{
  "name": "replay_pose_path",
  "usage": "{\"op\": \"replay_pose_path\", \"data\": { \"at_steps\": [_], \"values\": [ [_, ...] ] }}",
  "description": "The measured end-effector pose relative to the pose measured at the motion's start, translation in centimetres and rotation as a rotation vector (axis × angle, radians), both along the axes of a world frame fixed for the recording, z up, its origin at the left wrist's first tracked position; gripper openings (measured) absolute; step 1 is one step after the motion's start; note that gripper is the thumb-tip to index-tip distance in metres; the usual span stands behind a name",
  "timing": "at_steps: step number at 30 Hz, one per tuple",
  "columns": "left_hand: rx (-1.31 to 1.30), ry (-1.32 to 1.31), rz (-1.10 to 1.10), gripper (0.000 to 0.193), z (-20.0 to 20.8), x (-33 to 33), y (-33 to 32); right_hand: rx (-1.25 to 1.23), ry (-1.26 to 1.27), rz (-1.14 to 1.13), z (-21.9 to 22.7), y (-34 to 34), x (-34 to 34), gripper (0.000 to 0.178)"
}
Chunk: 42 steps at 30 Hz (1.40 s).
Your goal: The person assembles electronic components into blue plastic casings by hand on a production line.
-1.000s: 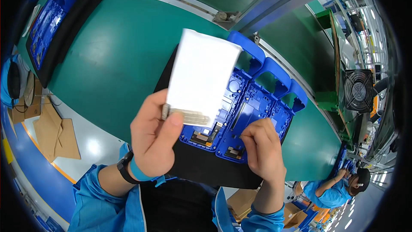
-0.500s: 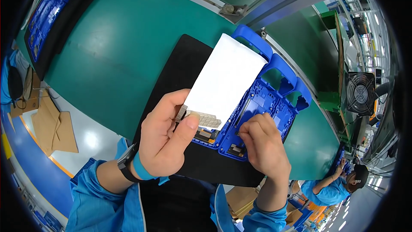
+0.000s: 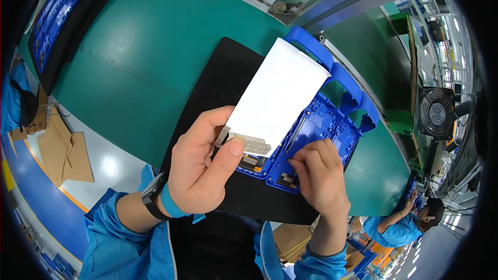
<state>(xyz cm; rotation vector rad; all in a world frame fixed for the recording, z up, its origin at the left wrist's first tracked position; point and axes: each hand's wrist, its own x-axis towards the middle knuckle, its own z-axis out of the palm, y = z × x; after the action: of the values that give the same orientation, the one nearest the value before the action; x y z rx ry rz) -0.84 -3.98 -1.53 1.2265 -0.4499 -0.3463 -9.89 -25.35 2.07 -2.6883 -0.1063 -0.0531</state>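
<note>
My left hand (image 3: 197, 168) is closed round the near end of a white sheet (image 3: 282, 85), its thumb on top. Rows of small grey square pads (image 3: 254, 144) cover that end of the sheet beside the thumb. Under the sheet and to its right lie blue plastic housings with looped handles (image 3: 346, 85), side by side on a black mat (image 3: 218, 85). Over the right-hand housing my right hand (image 3: 324, 176) has thumb and forefinger pinched together, low at its inner face. Whatever sits between those fingertips is too small to make out. Part of the left housing is hidden by the sheet.
A green worktop (image 3: 140, 67) carries the mat. More blue housings (image 3: 54, 18) lie on another mat at the far left. A metal rail (image 3: 363, 0) runs along the far edge. A black fan (image 3: 437, 113) stands right; a co-worker (image 3: 397, 231) sits at lower right.
The sheet and housings appear slightly further right in the picture. Both hands keep the same grip, and the right fingertips stay over the same housing.
</note>
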Motion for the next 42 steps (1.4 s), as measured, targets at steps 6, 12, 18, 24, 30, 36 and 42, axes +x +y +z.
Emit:
{"op": "replay_pose_path", "data": {
  "at_steps": [6,12,18,24,30,36,42],
  "values": [
    [-0.003,0.004,-0.005,0.037,0.0,0.0,0.2,0.125,-0.021,-0.064,0.1,-0.2,-1.4,0.019],
    [-0.009,0.004,0.004,0.037,-0.2,0.2,0.6,0.022,0.037,-0.059,0.3,0.4,-2.0,0.019],
    [-0.015,0.002,0.006,0.038,0.1,0.0,0.0,0.014,0.037,-0.087,0.1,0.1,-2.5,0.018],
    [-0.017,0.008,0.012,0.038,-0.2,-0.1,0.1,0.004,0.043,-0.078,0.1,0.2,-2.4,0.019],
    [-0.003,0.002,0.018,0.039,0.0,-0.2,0.1,-0.028,0.025,-0.081,-0.1,0.4,-2.7,0.022],
    [-0.005,0.006,0.02,0.038,0.0,-0.2,0.1,0.137,0.008,-0.106,0.2,-0.5,-2.7,0.024],
    [-0.022,0.026,-0.007,0.037,0.1,-0.1,0.1,0.081,0.007,-0.102,0.0,-0.1,-2.6,0.02]
  ]
}}
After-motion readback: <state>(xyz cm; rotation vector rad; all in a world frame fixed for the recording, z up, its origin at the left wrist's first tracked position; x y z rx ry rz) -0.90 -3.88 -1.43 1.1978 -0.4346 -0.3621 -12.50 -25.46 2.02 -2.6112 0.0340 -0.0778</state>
